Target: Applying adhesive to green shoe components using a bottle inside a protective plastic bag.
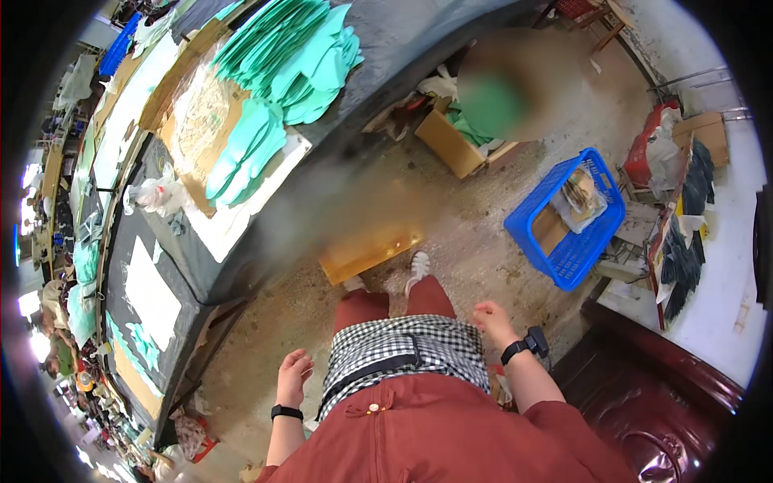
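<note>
My left hand (295, 377) hangs beside the checked apron (407, 342), a dark band on its wrist. Its fingers are loosely bent and apart, with nothing in them. On the other side of the apron, my right hand (493, 320) is held low over the floor, its fingers half curled and nothing visible in them. Neither hand touches an object. Left of me runs a long dark-topped table (189, 266). Flat green pieces (278, 60), seemingly cut or glove-shaped, lie in fanned stacks on it. A white sheet (153, 294) rests on its nearer part.
An orange-brown box (370, 251) lies by my feet, partly blurred. A blue plastic basket (568, 217) with bagged material stands to the right. Beyond is an open cardboard box (451, 145) with green pieces. A dark red glossy bench (660, 378) is at lower right.
</note>
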`<state>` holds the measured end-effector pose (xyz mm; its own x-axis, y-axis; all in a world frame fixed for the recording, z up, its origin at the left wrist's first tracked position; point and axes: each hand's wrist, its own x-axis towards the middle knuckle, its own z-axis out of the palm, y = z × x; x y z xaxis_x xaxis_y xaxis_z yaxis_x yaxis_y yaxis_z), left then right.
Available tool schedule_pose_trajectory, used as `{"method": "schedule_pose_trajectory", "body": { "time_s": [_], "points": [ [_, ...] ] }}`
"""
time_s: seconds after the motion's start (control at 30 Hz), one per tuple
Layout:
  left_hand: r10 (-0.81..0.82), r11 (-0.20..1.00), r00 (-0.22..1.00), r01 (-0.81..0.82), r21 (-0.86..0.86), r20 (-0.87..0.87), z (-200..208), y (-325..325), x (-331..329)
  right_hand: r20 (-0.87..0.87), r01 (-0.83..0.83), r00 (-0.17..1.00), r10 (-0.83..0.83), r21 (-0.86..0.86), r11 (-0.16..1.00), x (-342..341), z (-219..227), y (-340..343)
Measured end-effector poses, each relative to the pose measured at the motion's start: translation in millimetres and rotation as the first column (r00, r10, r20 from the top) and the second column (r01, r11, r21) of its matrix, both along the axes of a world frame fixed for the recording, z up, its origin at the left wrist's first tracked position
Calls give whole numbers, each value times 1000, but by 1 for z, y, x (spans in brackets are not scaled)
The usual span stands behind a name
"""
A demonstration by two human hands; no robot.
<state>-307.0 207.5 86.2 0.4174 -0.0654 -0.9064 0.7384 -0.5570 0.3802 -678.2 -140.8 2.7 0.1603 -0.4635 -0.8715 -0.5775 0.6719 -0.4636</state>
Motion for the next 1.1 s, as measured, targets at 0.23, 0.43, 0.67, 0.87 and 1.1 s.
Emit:
{"method": "schedule_pose_trajectory", "body": {
  "time_s": [0.23,0.43,0.67,0.87,1.1],
  "points": [
    [-154,983,984,161,-87,86,3,-23,-5,-45,-71,996,73,37,997,-111,-32,73],
    [-157,979,975,175,-104,158,-7,-5,-1,-165,-192,965,202,74,979,-166,-55,145],
    [-210,977,974,212,-13,79,-22,68,-23,-142,-209,970,196,-81,975,-146,-68,163],
    [-51,998,990,44,54,129,-38,91,-20,-124,-221,969,212,-65,973,-126,-61,140],
    [-9,990,992,26,-140,124,-61,48,-15,-40,-50,998,49,-14,999,-99,-44,86]
  ]
}}
